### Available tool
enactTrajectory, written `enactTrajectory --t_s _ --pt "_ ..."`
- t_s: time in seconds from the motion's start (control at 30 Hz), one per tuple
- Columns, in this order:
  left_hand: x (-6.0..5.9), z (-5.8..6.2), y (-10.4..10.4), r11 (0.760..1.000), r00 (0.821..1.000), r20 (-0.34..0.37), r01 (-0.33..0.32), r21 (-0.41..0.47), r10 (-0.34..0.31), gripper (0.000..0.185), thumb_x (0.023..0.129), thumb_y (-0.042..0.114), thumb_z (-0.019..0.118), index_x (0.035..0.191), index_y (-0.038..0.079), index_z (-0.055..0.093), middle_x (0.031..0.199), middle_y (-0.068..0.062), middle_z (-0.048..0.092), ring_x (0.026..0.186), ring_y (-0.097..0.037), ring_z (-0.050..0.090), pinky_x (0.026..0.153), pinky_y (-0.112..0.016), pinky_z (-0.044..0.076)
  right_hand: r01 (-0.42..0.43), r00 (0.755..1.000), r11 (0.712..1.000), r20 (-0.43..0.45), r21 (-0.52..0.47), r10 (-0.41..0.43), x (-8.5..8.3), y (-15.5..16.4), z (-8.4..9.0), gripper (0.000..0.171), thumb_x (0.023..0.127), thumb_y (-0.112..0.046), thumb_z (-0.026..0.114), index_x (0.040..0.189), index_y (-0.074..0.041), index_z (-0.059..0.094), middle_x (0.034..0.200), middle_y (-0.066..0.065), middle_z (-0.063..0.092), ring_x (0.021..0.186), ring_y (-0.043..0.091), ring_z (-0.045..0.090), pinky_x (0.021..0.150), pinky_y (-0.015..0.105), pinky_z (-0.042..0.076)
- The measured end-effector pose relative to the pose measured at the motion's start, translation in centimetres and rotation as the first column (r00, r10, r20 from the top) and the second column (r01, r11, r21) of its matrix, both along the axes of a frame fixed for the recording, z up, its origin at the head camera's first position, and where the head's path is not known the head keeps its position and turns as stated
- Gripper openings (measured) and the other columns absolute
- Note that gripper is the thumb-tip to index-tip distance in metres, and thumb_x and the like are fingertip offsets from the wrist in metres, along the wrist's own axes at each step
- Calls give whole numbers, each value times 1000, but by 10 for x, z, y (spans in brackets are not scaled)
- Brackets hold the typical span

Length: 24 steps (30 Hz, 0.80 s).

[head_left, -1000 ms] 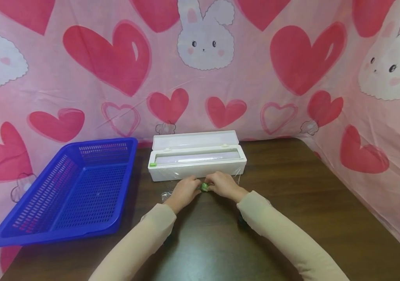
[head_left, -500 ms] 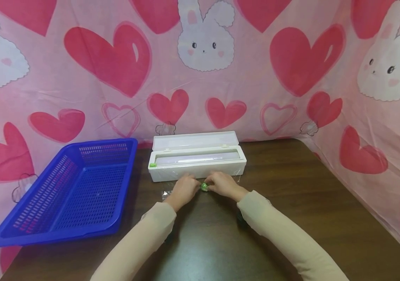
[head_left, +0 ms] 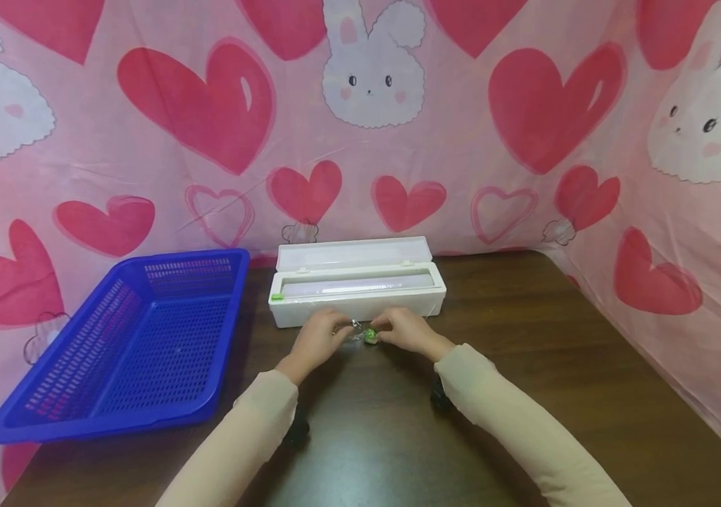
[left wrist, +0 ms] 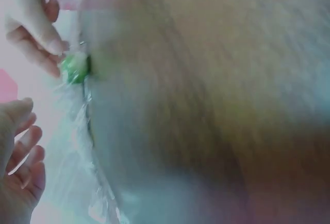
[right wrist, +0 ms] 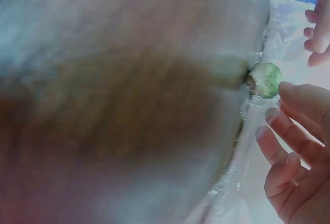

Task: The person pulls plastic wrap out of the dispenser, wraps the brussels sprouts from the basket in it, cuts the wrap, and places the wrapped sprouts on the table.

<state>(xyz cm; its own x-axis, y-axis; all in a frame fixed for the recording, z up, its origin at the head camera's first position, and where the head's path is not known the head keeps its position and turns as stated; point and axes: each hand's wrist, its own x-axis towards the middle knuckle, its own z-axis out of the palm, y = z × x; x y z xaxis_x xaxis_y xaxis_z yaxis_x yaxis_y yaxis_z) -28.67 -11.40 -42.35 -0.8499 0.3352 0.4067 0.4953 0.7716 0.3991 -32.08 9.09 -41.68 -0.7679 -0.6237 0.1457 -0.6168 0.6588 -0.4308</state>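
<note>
Your right hand (head_left: 406, 331) sits on the table (head_left: 525, 394) just in front of the white wrap box (head_left: 360, 303), and its fingertips (right wrist: 289, 92) touch a small green ball (head_left: 370, 336). In the right wrist view the fingers curve round the ball's near side; it looks like a light pinch, but the pic is blurry, so that's prob., not certain. The ball lies on the tabletop between both hands, close to the box's front wall, w/ clear film (left wrist: 87, 147) around and under it. The film is crinkled and runs from the ball toward your left side.

Your left hand (head_left: 315, 338) is just left of the ball. In the left wrist view its fingers (left wrist: 26, 152) are spread and relaxed, apart from the ball, beside the film. In the head view a bit of film glints between the left fingertips and the ball; I can't tell whether the left hand pinches that film or only rests near it.

The box stands w/ its lid up, the roll visible inside, a green tab (head_left: 277, 296) at its left end. A blue basket (head_left: 31, 415) sits well left of the hands, tilted, its left rim past the table edge. Behind it all hangs a pink cloth (head_left: 462, 141) w/ hearts and bunnies. Both sleeves are beige, forearms angled in from the near edge.
</note>
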Motion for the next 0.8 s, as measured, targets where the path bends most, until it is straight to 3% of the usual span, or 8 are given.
enactTrajectory --t_s 0.17,0.3,0.37,0.57,0.73,0.8 --pt "2 9 -16 977 986 -120 -87 192 112 19 81 11 70 97 1 68 86 -10 64 79 -25 58 72 -39 47 -3 997 996 72 -90 10 -1 -2 14 22 83 -10 68 102 -1 69 94 6 67 87 19 61 75 33 48" --pt "3 13 -29 932 945 -217 -168 322 246 26 78 8 73 100 -2 64 87 -15 60 80 -31 54 70 -42 44 10 989 985 149 -170 16 -5 -9 27 23 84 -11 67 104 0 68 86 2 66 73 13 58 63 28 48" --pt "3 13 -34 906 920 -230 -223 360 318 32 77 9 74 104 -2 62 92 -16 59 84 -32 51 71 -43 43 -6 991 982 132 -189 31 -7 -15 32 23 84 -12 67 104 0 68 85 2 66 71 12 58 61 27 47" --pt "1 5 -46 804 877 -122 -360 473 464 48 76 10 75 115 -5 53 107 -21 51 97 -36 43 80 -44 36 -52 996 974 53 -218 65 -17 -38 45 20 84 -11 67 100 0 69 84 3 66 73 15 59 66 26 48" --pt "1 -3 -53 712 851 -21 -424 559 524 56 76 11 75 121 -7 46 115 -25 45 106 -39 39 90 -46 31 -50 998 971 26 -232 57 -23 -62 53 22 83 -15 68 101 -3 68 83 2 64 75 14 57 68 25 46" --pt "1 -5 -56 686 848 14 -438 581 530 58 77 11 74 124 -9 44 117 -26 44 110 -40 38 94 -46 29 -45 998 970 29 -240 53 -25 -72 55 25 84 -17 68 104 -3 68 84 2 64 77 14 56 67 25 46"
